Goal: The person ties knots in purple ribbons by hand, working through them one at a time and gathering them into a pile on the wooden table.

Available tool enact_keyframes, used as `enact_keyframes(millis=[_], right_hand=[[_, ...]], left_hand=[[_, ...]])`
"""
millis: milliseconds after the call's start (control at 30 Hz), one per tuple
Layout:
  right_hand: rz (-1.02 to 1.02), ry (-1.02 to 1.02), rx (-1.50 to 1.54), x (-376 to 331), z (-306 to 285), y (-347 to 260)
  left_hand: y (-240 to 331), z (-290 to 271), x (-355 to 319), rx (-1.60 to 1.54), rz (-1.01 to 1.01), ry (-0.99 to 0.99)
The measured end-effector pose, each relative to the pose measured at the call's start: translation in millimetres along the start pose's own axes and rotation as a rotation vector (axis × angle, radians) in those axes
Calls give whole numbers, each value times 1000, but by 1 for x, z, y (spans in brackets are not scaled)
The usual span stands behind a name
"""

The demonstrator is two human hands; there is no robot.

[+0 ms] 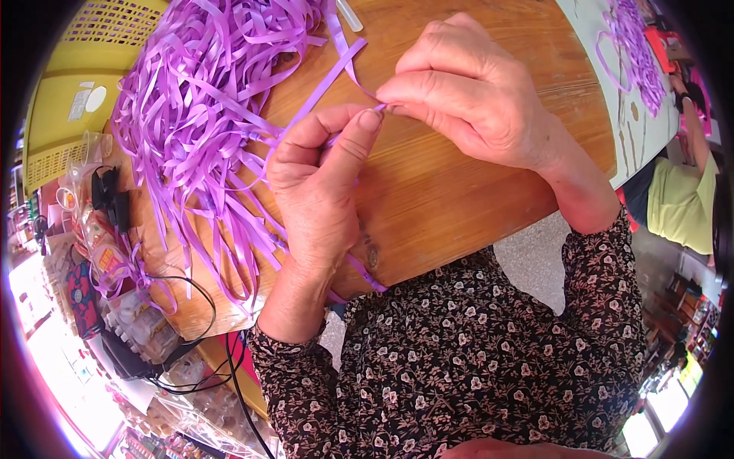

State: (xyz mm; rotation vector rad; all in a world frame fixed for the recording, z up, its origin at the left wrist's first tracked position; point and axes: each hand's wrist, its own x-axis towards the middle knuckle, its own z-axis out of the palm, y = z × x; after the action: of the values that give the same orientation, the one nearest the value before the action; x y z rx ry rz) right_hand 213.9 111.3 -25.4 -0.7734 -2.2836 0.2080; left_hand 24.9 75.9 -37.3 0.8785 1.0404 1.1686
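My left hand (321, 191) and my right hand (470, 96) meet over a round wooden table (459, 206). Both pinch the same purple ribbon strip (336, 73) between thumb and forefinger, fingertips almost touching. The strip runs up and left from the fingers toward the table's far edge, and another length trails under my left palm to the near edge. A big loose heap of purple ribbon strips (199, 99) lies to the left of my left hand, some hanging over the table's edge.
A yellow plastic basket (76, 84) stands left of the table. Black cables (199, 352) and small packaged goods lie below left. At the upper right a pale surface holds more purple ribbon (634, 46), with another person in a green top (680, 199) beside it.
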Motion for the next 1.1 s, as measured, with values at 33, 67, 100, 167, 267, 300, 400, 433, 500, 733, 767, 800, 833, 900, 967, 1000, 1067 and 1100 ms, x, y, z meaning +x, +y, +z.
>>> enact_keyframes(millis=[33, 67, 100, 167, 267, 300, 400, 433, 500, 733, 767, 800, 833, 900, 967, 1000, 1067, 1100], right_hand=[[-43, 8, -65, 2, 0, 1], [-45, 8, -62, 5, -5, -1], [27, -15, -33, 13, -18, -8], [100, -40, -2, 17, -14, 4], [-716, 385, -320, 18, 9, 50], [-709, 402, -235, 20, 11, 50], [-718, 427, -173, 23, 10, 49], [-736, 436, -193, 27, 9, 46], [-286, 214, -4, 25, -13, 1], [196, 120, 208, 8, 0, -3], [197, 122, 204, 8, 0, -2], [148, 144, 174, 8, 2, -2], [100, 166, 144, 8, 3, -1], [43, 125, 102, 7, 0, 1], [-12, 83, 58, 6, -3, 2], [10, 64, 22, 6, -4, 1], [32, 46, -12, 6, -4, 1], [12, 52, -39, 7, -2, 1]], left_hand=[[0, -3, 1, 8, 5, 9], [2, -6, 1, 10, 6, 13], [4, -9, 2, 44, 21, 19], [5, -11, 2, 77, 36, 27], [6, -7, 2, 54, 41, 16], [5, -5, 3, 31, 52, 26], [6, -6, 3, -21, 32, 21], [7, -8, 3, -50, 1, 9], [7, -15, 2, -77, 19, 17], [6, -13, 4, -124, 10, -23], [6, -11, 5, -124, 11, -28], [6, -9, 4, -108, 5, -15], [6, -9, 4, -92, -2, -2], [6, -11, 3, -97, 0, -12], [6, -10, 3, -102, 1, -23], [6, -8, 3, -64, 6, 0], [6, -7, 4, -25, 11, 24], [6, -8, 4, 6, 33, 31]])
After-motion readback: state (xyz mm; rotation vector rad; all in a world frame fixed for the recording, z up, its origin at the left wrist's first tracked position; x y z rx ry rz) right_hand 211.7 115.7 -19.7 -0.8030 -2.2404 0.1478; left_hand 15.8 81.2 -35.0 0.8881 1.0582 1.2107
